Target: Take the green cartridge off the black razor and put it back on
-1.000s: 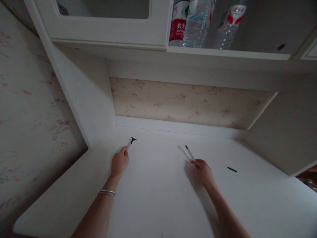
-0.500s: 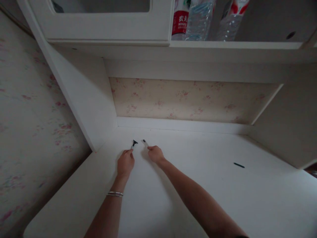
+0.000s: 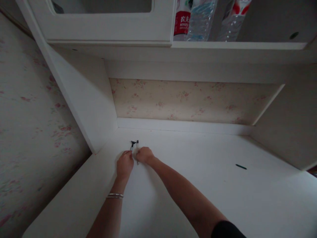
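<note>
My left hand (image 3: 124, 165), a silvery bangle (image 3: 115, 195) at its wrist, is closed around the pale handle of a razor (image 3: 133, 144). The razor's dark T-shaped head points away from me, toward the back of the white desk. Just to its right, my right hand (image 3: 145, 155) pinches a slim pale stick with a dark tip (image 3: 137, 142); its exact kind is too small to make out. The stick stands roughly parallel to the razor, its lower end showing beneath my fingers. The dark tip is beside the razor's head; whether they touch I cannot tell.
A short dark green pen-like stick (image 3: 241, 166) lies to the right on the white desktop (image 3: 193, 185). Above hangs a white cabinet (image 3: 109, 28), with several plastic bottles (image 3: 201, 21) on its shelf. Side panels (image 3: 81, 92) and a low back ledge (image 3: 183, 125) bound the desk.
My right hand has moved left with the pale stick, bringing it beside the razor and turning it more upright. The razor's head has turned slightly in my left hand.
</note>
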Demonstrator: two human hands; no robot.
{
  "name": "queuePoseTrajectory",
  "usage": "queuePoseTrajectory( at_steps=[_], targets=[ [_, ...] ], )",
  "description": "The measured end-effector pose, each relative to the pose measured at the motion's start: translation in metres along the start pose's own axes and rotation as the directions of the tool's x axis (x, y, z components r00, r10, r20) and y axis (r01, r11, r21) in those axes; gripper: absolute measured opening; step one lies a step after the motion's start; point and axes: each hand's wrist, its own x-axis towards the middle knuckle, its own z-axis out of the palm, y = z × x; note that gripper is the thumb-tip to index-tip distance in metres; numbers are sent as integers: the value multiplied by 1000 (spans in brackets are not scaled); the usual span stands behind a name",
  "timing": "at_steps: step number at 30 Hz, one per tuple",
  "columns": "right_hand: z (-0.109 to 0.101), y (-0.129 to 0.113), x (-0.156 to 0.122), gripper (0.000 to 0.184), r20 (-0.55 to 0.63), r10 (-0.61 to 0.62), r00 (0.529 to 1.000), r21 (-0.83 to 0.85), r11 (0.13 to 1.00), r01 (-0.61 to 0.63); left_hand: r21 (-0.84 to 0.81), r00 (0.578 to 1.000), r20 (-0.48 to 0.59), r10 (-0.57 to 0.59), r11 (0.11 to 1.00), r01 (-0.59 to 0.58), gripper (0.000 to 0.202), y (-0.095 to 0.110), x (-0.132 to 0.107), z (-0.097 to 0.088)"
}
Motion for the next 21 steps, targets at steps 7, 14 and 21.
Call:
queuePoseTrajectory(
  at_steps=[7,14,21],
  targets=[
    [-19,45,-39,29,-110,-13,994,-134,991,-2,-2,1000,-1,-20,1000,20,27,8,-2,-4],
    [-93,182,-108,24,-196,312,930,-230,907,-352,52,1000,4,-14,999,14,28,10,-6,-3],
    [-158,306,-221,33,-308,721,621,-211,585,-783,33,999,11,-48,998,48,27,9,-3,8]
  ],
)
